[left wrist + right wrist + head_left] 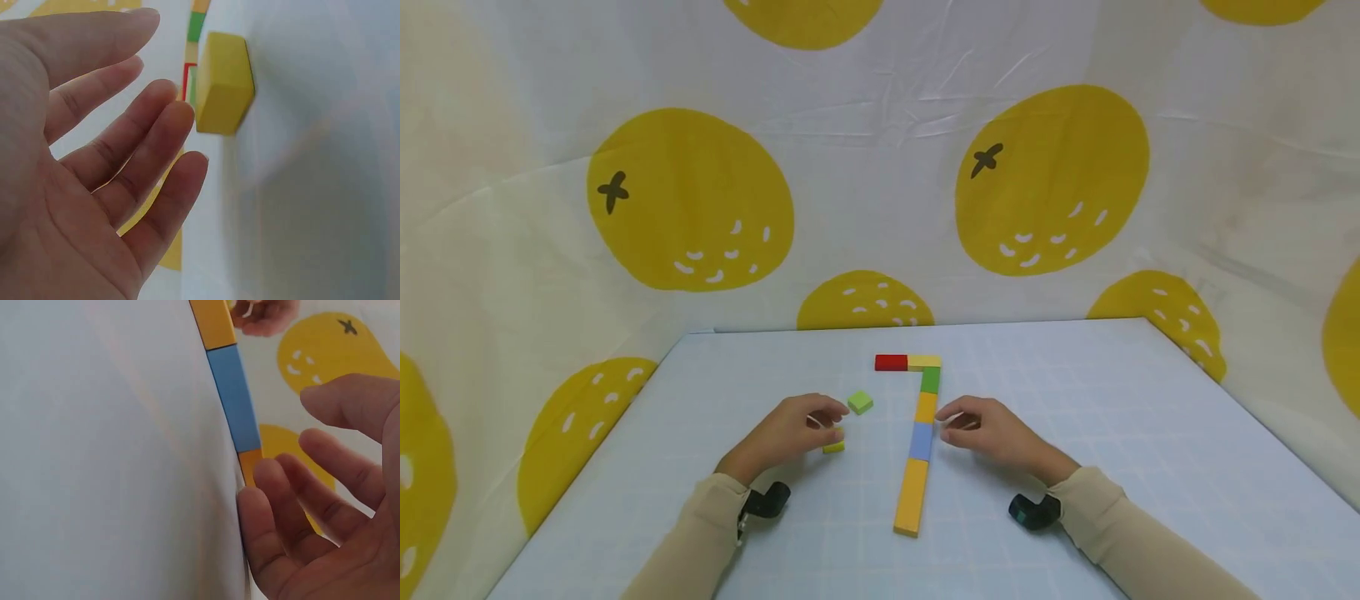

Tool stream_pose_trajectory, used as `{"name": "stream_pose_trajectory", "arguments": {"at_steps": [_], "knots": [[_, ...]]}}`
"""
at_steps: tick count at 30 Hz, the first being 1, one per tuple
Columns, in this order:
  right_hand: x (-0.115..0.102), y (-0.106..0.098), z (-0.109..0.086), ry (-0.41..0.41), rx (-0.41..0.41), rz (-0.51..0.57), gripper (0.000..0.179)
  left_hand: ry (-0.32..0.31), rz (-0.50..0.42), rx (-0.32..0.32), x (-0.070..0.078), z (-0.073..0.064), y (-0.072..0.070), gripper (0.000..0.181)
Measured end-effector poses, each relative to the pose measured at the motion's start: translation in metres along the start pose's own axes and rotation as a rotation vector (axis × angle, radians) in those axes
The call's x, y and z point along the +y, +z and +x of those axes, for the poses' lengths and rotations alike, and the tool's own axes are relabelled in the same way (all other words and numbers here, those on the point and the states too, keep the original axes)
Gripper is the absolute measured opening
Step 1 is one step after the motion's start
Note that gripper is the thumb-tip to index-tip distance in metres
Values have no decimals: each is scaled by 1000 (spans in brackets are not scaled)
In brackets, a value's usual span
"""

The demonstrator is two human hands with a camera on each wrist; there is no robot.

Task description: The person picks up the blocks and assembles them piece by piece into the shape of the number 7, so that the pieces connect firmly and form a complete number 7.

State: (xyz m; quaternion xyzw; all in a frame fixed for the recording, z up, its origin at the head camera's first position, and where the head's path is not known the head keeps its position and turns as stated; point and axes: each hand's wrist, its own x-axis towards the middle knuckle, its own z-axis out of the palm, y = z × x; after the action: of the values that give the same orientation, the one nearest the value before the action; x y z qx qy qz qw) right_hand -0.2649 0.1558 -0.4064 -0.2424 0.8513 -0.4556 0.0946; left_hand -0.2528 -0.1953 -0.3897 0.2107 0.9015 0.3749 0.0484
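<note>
My left hand (pixel 793 432) hovers over the left of the table, fingers relaxed and holding nothing. Just beyond its fingertips stands a small yellow block (pixel 225 81), partly hidden by the hand in the head view. A light green block (pixel 861 403) lies a little farther off. My right hand (pixel 992 432), loosely bent, is beside a line of blocks, nearest an orange block (pixel 927 407) and a blue block (pixel 921 442); whether it touches them I cannot tell. A longer orange block (pixel 912 498) forms the line's near end.
At the line's far end come a green block (pixel 931 380), a pale yellow block (pixel 923 362) and a red block (pixel 891 362), the last two turning left. The pale checked table (pixel 1075 383) backs onto a white curtain (pixel 880 167) printed with yellow fruit.
</note>
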Motion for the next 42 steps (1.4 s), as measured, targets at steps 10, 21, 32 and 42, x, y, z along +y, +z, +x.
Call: {"name": "stream_pose_trajectory", "arguments": {"at_steps": [10,21,32,42], "knots": [[-4,9,-1,-79,-69,26,28,-56,38,-48,-7,-1,-1,36],[-6,15,-5,-154,-131,-17,29,-84,86,-68,-6,-1,3,39],[-15,18,-6,-156,-126,-187,25,-108,99,-61,-10,2,5,38],[-20,23,-7,-155,-116,-267,26,-164,116,-57,-6,1,5,35]]}}
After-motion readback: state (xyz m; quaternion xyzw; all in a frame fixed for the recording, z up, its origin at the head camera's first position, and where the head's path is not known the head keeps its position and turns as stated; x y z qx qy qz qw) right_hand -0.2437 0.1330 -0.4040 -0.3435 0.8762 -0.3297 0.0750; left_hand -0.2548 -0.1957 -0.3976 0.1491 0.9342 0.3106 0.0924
